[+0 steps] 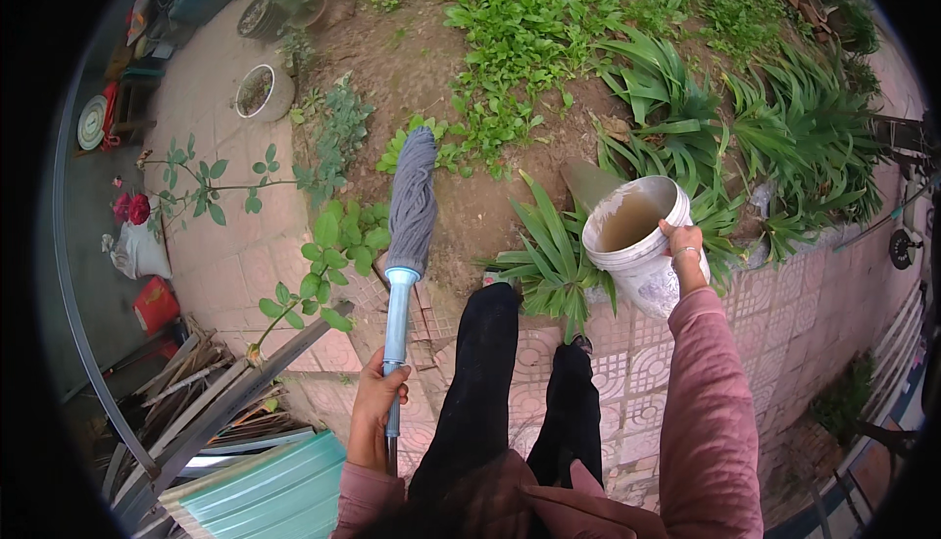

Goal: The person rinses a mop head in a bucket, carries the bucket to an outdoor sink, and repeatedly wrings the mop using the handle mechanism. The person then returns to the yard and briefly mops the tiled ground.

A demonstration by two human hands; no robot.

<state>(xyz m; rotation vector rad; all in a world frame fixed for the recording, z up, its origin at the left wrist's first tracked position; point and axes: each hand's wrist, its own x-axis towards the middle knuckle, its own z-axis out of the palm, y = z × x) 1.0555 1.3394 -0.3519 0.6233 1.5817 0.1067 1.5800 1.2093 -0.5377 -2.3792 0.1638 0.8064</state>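
My left hand (pixel 377 398) is closed around the blue handle of a twist mop (pixel 398 318), held with its grey string head (pixel 413 204) pointing up and away from me. My right hand (pixel 682 239) grips the rim of a white plastic bucket (pixel 642 267) on its right side. The bucket is tilted away to the left, and murky brown water (pixel 628 223) shows inside. A brownish sheet of water appears to pour from its lip onto the soil (pixel 588 182), among strap-leaved plants (pixel 555 256).
Leafy greens (pixel 514 32) grow in the bed ahead. A rose branch (pixel 246 188) reaches across the left paving. Behind it stands a white pot (pixel 268 94). A metal bar (pixel 242 392), scrap wood and a green corrugated sheet (pixel 265 491) lie at lower left. Pink patterned tiles (pixel 639 385) lie underfoot.
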